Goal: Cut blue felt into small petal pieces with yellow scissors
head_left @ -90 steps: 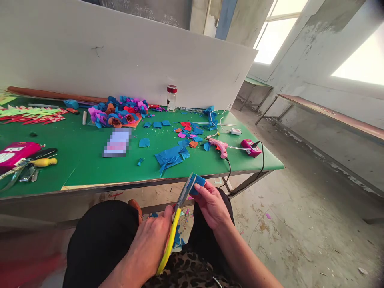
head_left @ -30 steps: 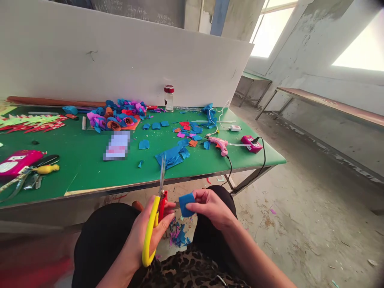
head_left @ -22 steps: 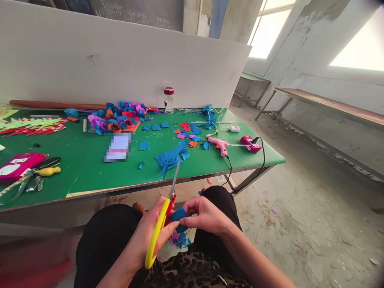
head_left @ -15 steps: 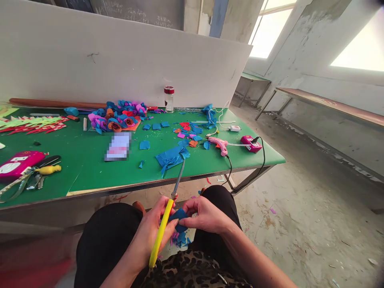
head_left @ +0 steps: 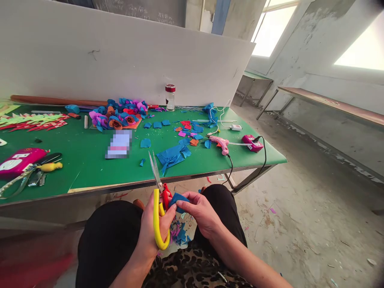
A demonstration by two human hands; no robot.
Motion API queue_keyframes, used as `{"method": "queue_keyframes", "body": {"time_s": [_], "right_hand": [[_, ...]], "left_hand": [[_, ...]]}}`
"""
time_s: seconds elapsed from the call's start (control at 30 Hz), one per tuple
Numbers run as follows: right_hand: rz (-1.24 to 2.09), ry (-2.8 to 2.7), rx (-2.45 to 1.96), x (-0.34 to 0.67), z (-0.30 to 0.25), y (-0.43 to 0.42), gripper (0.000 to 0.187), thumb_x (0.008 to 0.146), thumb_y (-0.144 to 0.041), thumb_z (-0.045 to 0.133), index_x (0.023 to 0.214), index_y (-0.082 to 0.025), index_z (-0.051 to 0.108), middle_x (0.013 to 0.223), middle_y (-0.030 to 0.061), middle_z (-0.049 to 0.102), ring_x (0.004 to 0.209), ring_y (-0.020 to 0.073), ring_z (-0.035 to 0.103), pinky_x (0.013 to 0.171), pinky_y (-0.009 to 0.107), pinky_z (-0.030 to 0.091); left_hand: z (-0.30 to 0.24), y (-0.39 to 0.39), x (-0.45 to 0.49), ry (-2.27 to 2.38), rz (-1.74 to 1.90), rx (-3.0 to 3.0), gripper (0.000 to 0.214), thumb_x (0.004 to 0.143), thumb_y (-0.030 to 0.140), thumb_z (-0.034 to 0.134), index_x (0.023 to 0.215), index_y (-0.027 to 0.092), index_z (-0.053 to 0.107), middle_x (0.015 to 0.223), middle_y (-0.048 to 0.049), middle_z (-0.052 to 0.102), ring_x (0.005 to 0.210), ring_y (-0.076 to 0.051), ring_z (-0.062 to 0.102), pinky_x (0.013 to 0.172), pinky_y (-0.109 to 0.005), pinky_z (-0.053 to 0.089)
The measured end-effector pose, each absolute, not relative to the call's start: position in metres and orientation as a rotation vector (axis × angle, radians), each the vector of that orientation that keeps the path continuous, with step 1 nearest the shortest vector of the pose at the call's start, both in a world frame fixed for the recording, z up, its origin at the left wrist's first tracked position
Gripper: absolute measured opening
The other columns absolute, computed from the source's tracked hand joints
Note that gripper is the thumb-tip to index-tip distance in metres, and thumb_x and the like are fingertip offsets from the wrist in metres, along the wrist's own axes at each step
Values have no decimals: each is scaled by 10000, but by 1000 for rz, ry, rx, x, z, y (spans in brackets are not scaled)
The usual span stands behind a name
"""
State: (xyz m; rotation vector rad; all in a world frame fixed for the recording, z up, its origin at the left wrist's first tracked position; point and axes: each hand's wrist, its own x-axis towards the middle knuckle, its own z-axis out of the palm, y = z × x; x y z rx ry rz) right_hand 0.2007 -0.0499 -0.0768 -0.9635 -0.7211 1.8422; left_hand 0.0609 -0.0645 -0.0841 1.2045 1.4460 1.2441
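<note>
My left hand (head_left: 151, 228) is closed round the yellow handle of a pair of scissors (head_left: 158, 200), whose blades point up towards the table edge. My right hand (head_left: 201, 212) pinches a small blue paper piece (head_left: 177, 200) right beside the scissors' red pivot. Both hands are over my lap, in front of the green table (head_left: 90, 168). Blue and pink paper scraps (head_left: 178, 234) lie on the floor between my knees.
On the table lie a blue paper sheet (head_left: 171, 155), a heap of paper flowers (head_left: 120, 113), a pink glue gun (head_left: 219, 143) with its cord, a small jar (head_left: 170, 97), a pink case (head_left: 18, 157) and tools at the left. A white board stands behind.
The scissors went from cutting the blue piece to pointing upward. The right hand turned and folded the blue piece close to the left hand's fingers, and the blades tilted slightly left.
</note>
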Motion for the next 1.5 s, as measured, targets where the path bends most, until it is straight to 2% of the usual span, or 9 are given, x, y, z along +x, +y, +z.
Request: {"method": "queue_keyframes", "body": {"time_s": [0.17, 0.27, 0.33, 0.47, 0.57, 0.73, 0.9, 1.3, 1.5], "right_hand": [[1791, -652, -1014, 202, -80, -46, 355, 550, -390, 905, 697, -159, 679, 643, -6, 685, 565, 112, 573, 601, 245, 433], [1690, -631, -1037, 208, -79, -40, 337, 551, -373, 908, 696, -156, 695, 679, -7, 691, 627, 102, 572, 659, 234, 425], [1638, -598, -1030, 213, -78, -36, 327, 554, -365, 909, 688, -163, 690, 689, -14, 688, 647, 98, 564, 666, 227, 415], [1606, -563, -978, 222, -76, -31, 320, 577, -355, 902, 687, -173, 663, 689, -23, 674, 643, 93, 549, 652, 223, 413], [1606, -572, -955, 226, -75, -31, 317, 597, -347, 894, 681, -177, 640, 691, -22, 671, 631, 93, 546, 643, 224, 416], [1631, -640, -913, 230, -74, -32, 290, 632, -331, 882, 687, -180, 640, 717, -15, 687, 656, 93, 565, 668, 215, 428], [1658, -718, -887, 234, -73, -33, 275, 649, -328, 876, 701, -187, 645, 730, -8, 709, 650, 96, 574, 665, 214, 429], [1683, -757, -872, 236, -71, -36, 271, 643, -329, 879, 709, -191, 655, 742, -5, 711, 659, 109, 595, 661, 225, 445], [1661, -753, -898, 235, -70, -36, 275, 635, -337, 878, 705, -191, 656, 729, -5, 703, 644, 115, 582, 650, 236, 436]], "left_hand": [[-91, -65, 55, 1491, 1142, 1401, 339, 839, 405, 599, 1095, 185, 567, 978, -67, 704, 812, -192, 696, 766, -314, 563], [-92, -68, 44, 1468, 1000, 1606, 293, 911, 368, 471, 1152, 207, 520, 1110, -85, 682, 983, -207, 690, 859, -324, 543], [-90, -72, 35, 1505, 821, 1750, 236, 927, 331, 426, 1127, 227, 499, 1134, -82, 675, 1025, -207, 681, 858, -314, 529], [-82, -85, 23, 1559, 409, 1995, 114, 913, 265, 422, 1009, 241, 479, 868, -36, 681, 744, -194, 683, 654, -280, 473], [-79, -93, 20, 1527, 246, 2112, 209, 854, 215, 470, 1061, 240, 495, 737, -10, 648, 659, -202, 655, 613, -278, 426], [-70, -95, 20, 1515, 134, 2216, 395, 811, 177, 495, 1203, 226, 499, 812, -46, 684, 789, -244, 689, 729, -306, 452], [-58, -93, 22, 1513, 45, 2218, 337, 848, 167, 453, 1177, 220, 502, 833, -49, 686, 821, -243, 692, 755, -312, 453], [-55, -92, 25, 1461, 46, 2243, 261, 882, 148, 350, 1100, 207, 481, 754, -31, 657, 645, -229, 656, 617, -308, 390], [-48, -90, 28, 1453, -9, 2234, 260, 879, 154, 363, 1110, 197, 474, 790, -51, 669, 658, -248, 651, 596, -314, 362]]}}
